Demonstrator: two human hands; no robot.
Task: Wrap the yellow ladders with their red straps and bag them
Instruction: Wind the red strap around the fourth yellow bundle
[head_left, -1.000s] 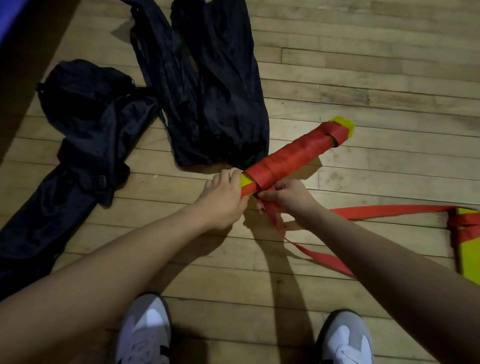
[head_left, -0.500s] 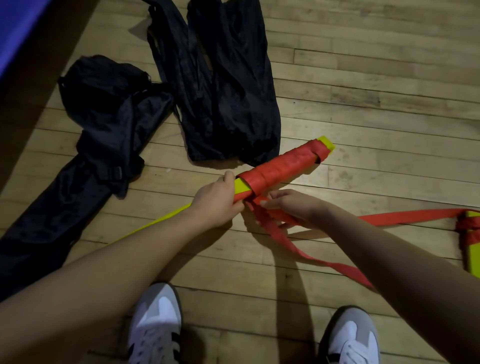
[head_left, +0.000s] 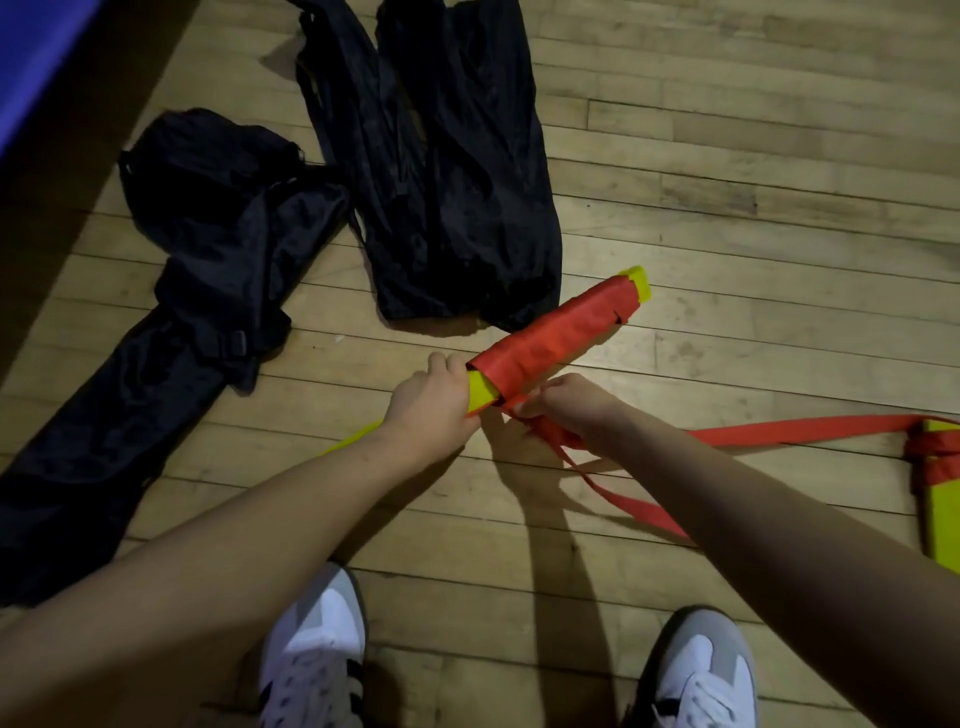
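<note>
A bundle of yellow ladder rungs (head_left: 558, 338), mostly covered in wound red strap, is held tilted above the wooden floor. My left hand (head_left: 434, 402) grips its bare yellow near end. My right hand (head_left: 569, 410) is closed on the loose red strap (head_left: 769, 434) just below the bundle. That strap trails right across the floor to a second yellow ladder piece (head_left: 943, 512) at the right edge. Two black bags lie on the floor: one (head_left: 452, 171) just beyond the bundle, one (head_left: 171, 291) to the left.
My two white and grey shoes (head_left: 317, 649) stand at the bottom of the view on the wooden floor (head_left: 753, 182). A blue mat (head_left: 36, 57) fills the top left corner.
The bundle has turned in my hands and another stretch of strap lies round it. A yellow tip now shows beneath my left forearm. The view has shifted slightly.
</note>
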